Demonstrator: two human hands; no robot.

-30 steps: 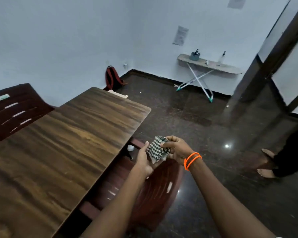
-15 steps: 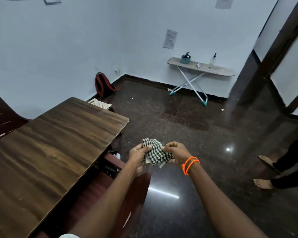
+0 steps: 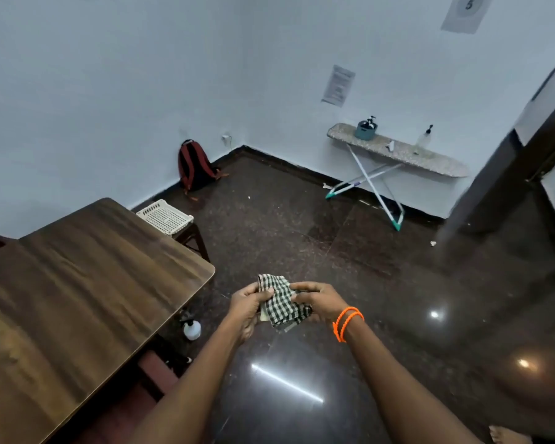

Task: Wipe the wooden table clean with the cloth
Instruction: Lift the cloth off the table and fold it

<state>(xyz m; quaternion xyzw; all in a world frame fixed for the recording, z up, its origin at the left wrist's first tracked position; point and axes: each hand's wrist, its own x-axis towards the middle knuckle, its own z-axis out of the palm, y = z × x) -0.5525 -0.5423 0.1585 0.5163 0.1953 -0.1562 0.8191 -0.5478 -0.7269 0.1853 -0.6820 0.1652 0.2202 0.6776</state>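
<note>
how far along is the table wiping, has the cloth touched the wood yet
Done: nothing on the table itself; the wooden table lies to the left, with nothing touching it. In hand: both the left hand and right hand hold the checked cloth bunched between them, in the air above the dark floor, off the table's corner. Left: bringing the cloth to the tabletop and the whole wipe.

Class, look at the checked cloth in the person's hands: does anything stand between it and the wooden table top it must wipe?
Nothing visible does. Both the left hand and right hand hold the checked cloth over the floor, right of the wooden table; only open air separates them.
</note>
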